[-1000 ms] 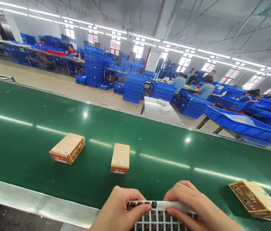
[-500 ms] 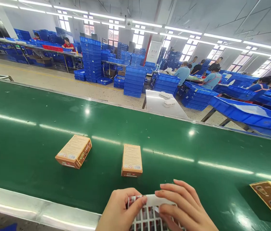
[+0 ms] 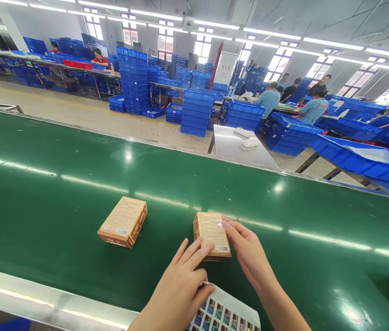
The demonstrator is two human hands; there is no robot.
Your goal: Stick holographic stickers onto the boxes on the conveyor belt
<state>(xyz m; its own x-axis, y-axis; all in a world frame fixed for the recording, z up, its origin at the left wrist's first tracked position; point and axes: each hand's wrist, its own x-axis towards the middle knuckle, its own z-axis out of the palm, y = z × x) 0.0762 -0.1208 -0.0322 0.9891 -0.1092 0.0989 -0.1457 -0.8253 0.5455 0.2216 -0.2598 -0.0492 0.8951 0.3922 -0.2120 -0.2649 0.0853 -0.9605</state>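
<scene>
Head view, nearest edge: a sticker sheet (image 3: pixel 225 315) with rows of small red and blue labels lies at the bottom of the frame, tucked under the curled lower fingers of the left hand (image 3: pixel 177 289).
Left hand: it grips the sheet with those fingers while the index and middle fingers stretch forward, their tips resting on the near left corner of the orange box (image 3: pixel 212 234).
Right hand: the right hand (image 3: pixel 249 253) lies open along the box's right side, fingertips touching the far right corner; something small and pale may be on a fingertip there, too small to tell.
Box position: flat on the green conveyor belt (image 3: pixel 42 202), straight ahead of both hands and between them.
Long axis: it runs away from the person, leaning slightly to the left at the far end; printed face up.
Nearer hand: both touch it; the right covers more of its length.
Second box: a second orange box (image 3: pixel 122 221) lies to the left, apart from the hands, untouched.
Further off: a steel side table (image 3: pixel 236 149) stands beyond the belt, then stacked blue crates (image 3: pixel 197 112) and other people working at benches.
</scene>
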